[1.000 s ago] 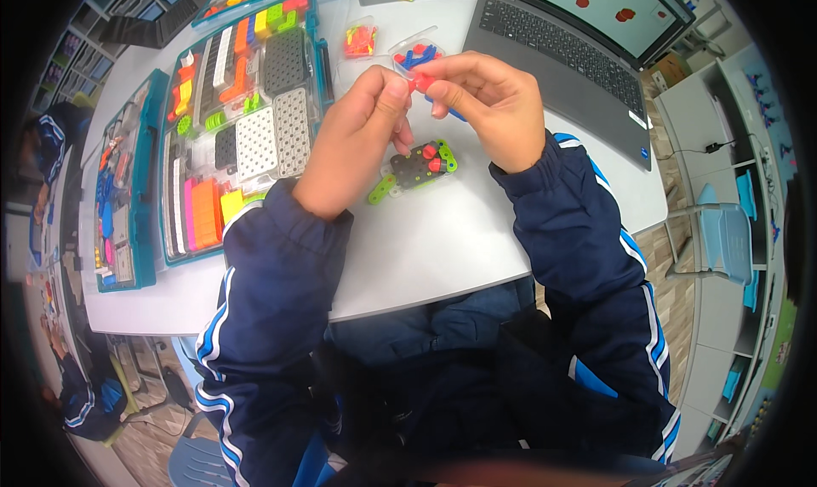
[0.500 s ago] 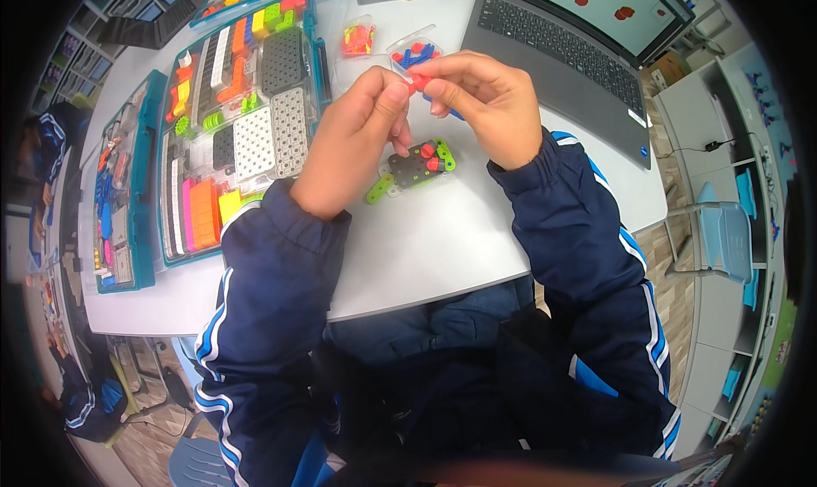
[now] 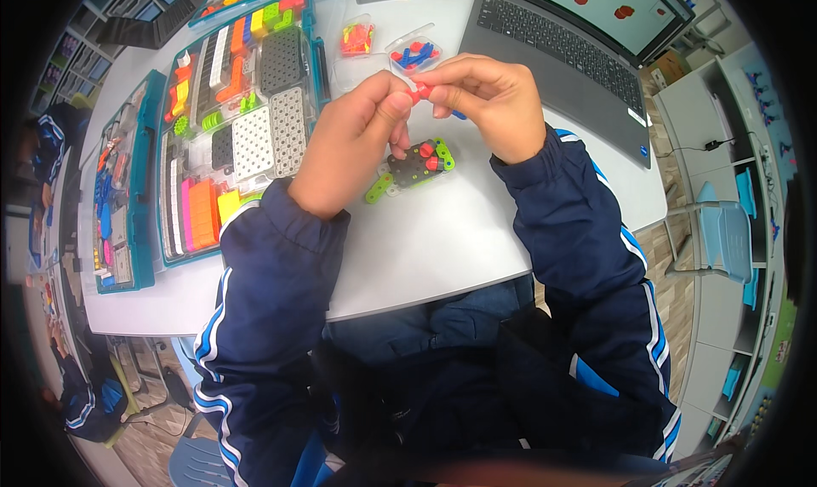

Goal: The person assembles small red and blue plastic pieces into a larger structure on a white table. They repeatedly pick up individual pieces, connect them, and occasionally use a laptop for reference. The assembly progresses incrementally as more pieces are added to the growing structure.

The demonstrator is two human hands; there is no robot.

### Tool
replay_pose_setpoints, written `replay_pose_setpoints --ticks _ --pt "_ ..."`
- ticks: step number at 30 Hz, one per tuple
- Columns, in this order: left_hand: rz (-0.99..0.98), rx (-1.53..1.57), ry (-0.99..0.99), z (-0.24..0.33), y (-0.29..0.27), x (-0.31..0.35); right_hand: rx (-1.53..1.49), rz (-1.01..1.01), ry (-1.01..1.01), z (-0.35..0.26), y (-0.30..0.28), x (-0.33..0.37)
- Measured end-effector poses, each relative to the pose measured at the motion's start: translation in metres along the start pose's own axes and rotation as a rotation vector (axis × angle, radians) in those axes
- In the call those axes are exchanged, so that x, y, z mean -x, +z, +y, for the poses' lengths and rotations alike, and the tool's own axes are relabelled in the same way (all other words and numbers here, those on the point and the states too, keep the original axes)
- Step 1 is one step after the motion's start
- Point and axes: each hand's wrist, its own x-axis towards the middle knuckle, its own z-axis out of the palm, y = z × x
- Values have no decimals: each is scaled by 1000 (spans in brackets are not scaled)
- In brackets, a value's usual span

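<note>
Left hand (image 3: 353, 142): thumb and forefinger pinch 1 side of a small red connector (image 3: 420, 92).
Right hand (image 3: 498, 104): pinches the other side, fingertips near those opposite.
Connector position: between the 2 hands, above the white tabletop (image 3: 442, 249) (fingers cover part of its shape).
Perforated-plate assembly (image 3: 408, 170): dark grey with bright green parts and 2 red pieces, lying on the tabletop nearer the body.
Red-and-blue parts box (image 3: 414, 54): small, clear, open, just beyond the hands.
Red-and-yellow parts box (image 3: 357, 39): to its left.
Teal building-kit case (image 3: 320, 65): left of the hands, filled with coloured blocks and perforated plates.
Laptop (image 3: 562, 57): open, upper right.
</note>
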Motion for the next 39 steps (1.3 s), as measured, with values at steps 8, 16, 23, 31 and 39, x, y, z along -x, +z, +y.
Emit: replay_pose_setpoints --ticks 8,16,23,31,39 --pt "13 -148 56 4 2 1 -45 -42 54 -1 -4 -2" --pt "42 -134 29 0 4 1 156 92 -126 3 5 3" --pt "79 -74 67 -5 5 0 214 100 -207 6 6 2" --pt "75 -92 60 -7 4 -1 235 5 -138 5 4 4" --pt "88 -45 9 -5 2 -1 176 -54 -125 7 -2 -1"
